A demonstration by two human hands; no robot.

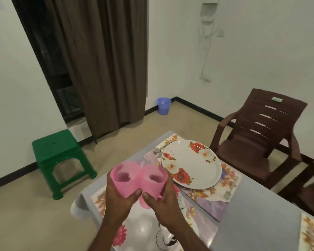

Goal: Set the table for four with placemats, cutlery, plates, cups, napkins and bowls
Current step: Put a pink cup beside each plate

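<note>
L hand [117, 201] and R hand [164, 203] are each gripping a pink cup [122, 180] [153, 181], held together over the nearest placemat [98, 198], prob. ready for placing; floral plate [192, 164] sitting just beyond R hand.

Green stool [57, 153], blue bin [164, 106], brown chair [261, 134].

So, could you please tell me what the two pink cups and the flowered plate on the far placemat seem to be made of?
The left pink cup and right pink cup, one gripped in each hand, look like matte, slightly translucent plastic: light glows through their thin walls. The flowered plate looks like glossy melamine or glazed ceramic; its printed roses and smooth sheen fit either.
</note>
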